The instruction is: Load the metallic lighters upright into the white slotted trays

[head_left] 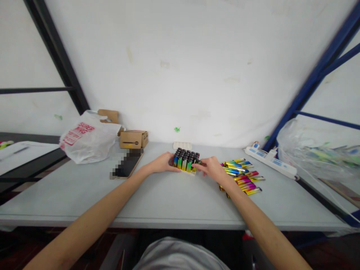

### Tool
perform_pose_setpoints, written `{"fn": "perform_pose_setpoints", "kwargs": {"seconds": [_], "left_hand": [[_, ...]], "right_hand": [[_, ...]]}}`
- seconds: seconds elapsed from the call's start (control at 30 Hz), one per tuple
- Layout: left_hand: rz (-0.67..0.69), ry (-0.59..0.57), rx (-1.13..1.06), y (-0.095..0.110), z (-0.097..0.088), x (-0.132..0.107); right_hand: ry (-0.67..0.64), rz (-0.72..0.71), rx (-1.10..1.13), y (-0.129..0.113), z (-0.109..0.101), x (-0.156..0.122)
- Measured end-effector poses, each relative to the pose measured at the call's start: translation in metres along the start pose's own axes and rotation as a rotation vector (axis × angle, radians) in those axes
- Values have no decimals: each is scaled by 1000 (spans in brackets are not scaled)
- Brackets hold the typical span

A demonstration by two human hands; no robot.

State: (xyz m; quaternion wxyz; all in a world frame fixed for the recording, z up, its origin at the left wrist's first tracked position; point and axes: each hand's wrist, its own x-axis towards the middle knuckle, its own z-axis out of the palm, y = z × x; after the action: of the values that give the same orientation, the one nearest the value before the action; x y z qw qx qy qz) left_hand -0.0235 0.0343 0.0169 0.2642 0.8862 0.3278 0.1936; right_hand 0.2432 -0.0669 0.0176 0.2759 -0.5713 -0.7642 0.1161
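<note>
Rows of shiny lighters (184, 165) with black tops stand upright, close together, in a low white tray (188, 172) at the middle of the table. My left hand (165, 163) grips the left side of this tray, its thumb along the front. At the front right corner, my right hand (209, 168) pinches a lighter (199, 162) against the group; the fingers partly hide it. To the right lies a pile of loose lighters (244, 176) in gold, blue, red and purple, partly covered by my right forearm.
A white empty-looking tray (182, 145) rests by the wall. Left of my hands are a dark phone-like slab (128, 165), a cardboard box (133, 138) and a white plastic bag (90, 137). A power strip (271, 161) and a clear bag (306, 150) are at the right.
</note>
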Motion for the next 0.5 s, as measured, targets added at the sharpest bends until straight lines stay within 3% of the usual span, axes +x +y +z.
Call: {"fn": "perform_pose_setpoints", "kwargs": {"seconds": [0.27,0.4,0.5], "left_hand": [[20,-3,28,-2,0,1],[12,7,34,-3,0,1],[2,-2,29,-3,-1,0]], "right_hand": [[-70,11,-210,-7,4,0],[-136,-30,-145,-4,1,1],[-125,-46,-100,7,-14,1]]}}
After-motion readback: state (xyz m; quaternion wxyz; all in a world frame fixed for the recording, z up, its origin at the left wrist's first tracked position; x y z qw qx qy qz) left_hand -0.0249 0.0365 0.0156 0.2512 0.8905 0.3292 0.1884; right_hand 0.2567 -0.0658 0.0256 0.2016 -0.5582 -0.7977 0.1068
